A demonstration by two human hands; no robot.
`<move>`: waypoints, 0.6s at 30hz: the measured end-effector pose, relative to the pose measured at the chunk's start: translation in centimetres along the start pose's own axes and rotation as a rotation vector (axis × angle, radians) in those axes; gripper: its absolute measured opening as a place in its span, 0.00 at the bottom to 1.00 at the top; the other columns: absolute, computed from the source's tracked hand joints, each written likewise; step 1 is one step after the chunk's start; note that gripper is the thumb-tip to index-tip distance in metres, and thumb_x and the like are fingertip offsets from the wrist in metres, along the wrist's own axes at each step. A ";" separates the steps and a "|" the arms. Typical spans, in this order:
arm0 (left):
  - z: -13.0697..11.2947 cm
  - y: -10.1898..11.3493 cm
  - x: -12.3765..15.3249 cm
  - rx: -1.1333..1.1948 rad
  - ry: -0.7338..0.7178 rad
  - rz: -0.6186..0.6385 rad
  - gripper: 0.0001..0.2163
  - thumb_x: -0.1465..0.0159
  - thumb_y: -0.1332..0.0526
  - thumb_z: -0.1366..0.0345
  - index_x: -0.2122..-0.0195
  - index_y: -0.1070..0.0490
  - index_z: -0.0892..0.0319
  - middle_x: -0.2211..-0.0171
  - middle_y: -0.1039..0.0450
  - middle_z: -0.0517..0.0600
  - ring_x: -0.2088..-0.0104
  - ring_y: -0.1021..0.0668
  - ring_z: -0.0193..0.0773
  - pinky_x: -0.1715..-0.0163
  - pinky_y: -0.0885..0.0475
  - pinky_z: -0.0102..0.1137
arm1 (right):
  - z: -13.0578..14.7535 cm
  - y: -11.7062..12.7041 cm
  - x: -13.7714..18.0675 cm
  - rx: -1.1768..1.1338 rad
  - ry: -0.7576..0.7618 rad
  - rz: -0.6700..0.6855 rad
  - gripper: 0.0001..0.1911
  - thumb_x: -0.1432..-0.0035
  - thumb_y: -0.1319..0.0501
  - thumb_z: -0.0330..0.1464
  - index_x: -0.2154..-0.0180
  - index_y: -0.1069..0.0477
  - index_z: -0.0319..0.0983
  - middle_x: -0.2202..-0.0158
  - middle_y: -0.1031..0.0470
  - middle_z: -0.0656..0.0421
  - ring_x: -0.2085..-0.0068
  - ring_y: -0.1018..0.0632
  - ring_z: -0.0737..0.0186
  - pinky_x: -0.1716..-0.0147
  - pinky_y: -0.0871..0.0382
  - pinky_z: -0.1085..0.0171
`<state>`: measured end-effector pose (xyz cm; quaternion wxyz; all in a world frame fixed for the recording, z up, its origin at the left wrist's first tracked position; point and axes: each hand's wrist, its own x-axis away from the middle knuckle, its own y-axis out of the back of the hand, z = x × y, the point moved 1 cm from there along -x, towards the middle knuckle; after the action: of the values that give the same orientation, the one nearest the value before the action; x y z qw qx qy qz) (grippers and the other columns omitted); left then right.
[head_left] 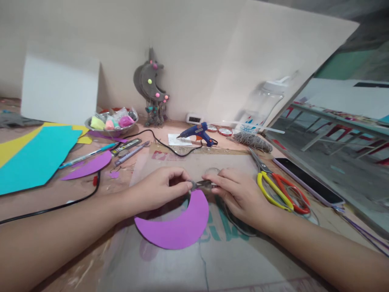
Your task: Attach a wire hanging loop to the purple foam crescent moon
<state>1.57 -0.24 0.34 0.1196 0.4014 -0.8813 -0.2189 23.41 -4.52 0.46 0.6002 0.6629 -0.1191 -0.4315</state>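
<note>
A purple foam-like crescent [179, 231] hangs just over the work surface, its upper tip between my left thumb and fingers. My left hand [164, 186] is closed in a pinch there, with a bit of grey yarn [193, 185] at the tip. Close on the right, my right hand [235, 188] is closed around small dark-bladed scissors [203, 183] whose point reaches the yarn; their handles are mostly hidden by my fingers. A strand of grey yarn trails beneath my right hand. Larger scissors [275, 190] with yellow and orange handles lie to the right.
A blue glue gun [197, 133] stands behind my hands, its black cord running left. Phone [308, 180], yarn bundle [253, 142] and bottle [263, 105] are at right. Turquoise sheet [41, 158], cutter [132, 154] and clay bowl [112, 129] sit left. A decorated grey moon [150, 83] stands behind.
</note>
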 end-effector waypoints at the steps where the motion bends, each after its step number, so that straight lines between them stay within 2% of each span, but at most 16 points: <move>1: 0.0 0.0 0.0 -0.004 -0.003 -0.002 0.08 0.40 0.45 0.62 0.69 0.31 0.59 0.77 0.34 0.43 0.76 0.33 0.30 0.75 0.39 0.25 | -0.1 -0.1 0.0 0.005 0.001 0.010 0.15 0.36 0.49 0.31 0.50 0.34 0.37 0.68 0.31 0.55 0.67 0.31 0.62 0.69 0.37 0.64; 18: 0.1 0.0 0.1 -0.028 -0.011 0.004 0.09 0.40 0.45 0.60 0.69 0.32 0.60 0.75 0.32 0.44 0.73 0.31 0.32 0.73 0.37 0.26 | 0.1 -0.2 -0.1 0.014 0.011 0.014 0.14 0.36 0.49 0.31 0.52 0.32 0.36 0.70 0.31 0.56 0.68 0.32 0.63 0.70 0.39 0.64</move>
<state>1.46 -0.27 0.30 0.1209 0.3965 -0.8796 -0.2333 23.25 -4.43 0.38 0.5992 0.6687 -0.1236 -0.4226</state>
